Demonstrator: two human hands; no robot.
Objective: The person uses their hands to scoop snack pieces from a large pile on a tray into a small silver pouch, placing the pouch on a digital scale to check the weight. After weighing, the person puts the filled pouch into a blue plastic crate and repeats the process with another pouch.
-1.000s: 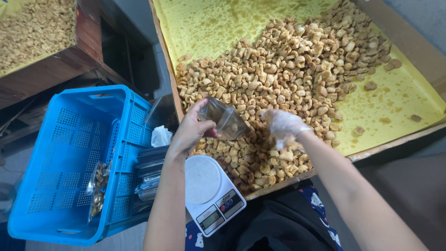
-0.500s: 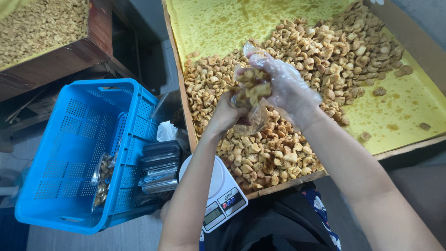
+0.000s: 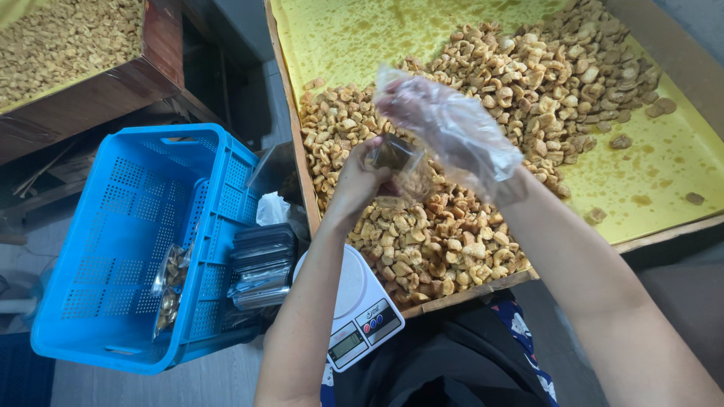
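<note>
Left hand: bare left hand (image 3: 360, 175) is clenched around a small clear plastic pouch (image 3: 400, 162), holding its mouth up over the heap.
Right hand: right hand in a thin clear plastic glove (image 3: 445, 124) hovers at 1 o'clock of the pouch, fingers cupped; whether it grips any pieces I cannot tell, the glove film hides it.
Pouch: small, part-filled with brown pieces, held above the near-left part of the tray, touching the left fingers.
Heap: pale brown fried snack pieces (image 3: 483, 136) spread under both hands, thickest toward 6 o'clock.
Tray: long wooden tray lined with yellow paper (image 3: 664, 166), bare lining at 3 o'clock.
Scale: white digital kitchen scale (image 3: 351, 305) at 7 o'clock of the hands, pan bare.
Crate: blue perforated plastic crate (image 3: 121, 249) at 9 o'clock, one filled clear bag (image 3: 170, 286) leaning inside.
Bags: stack of flat clear bags (image 3: 260, 264) between crate and scale.
Step, as judged: filling the pouch by hand.
Next move calls for: a steady open mouth and the gloved hand aligned above it, so nothing spills.
</note>
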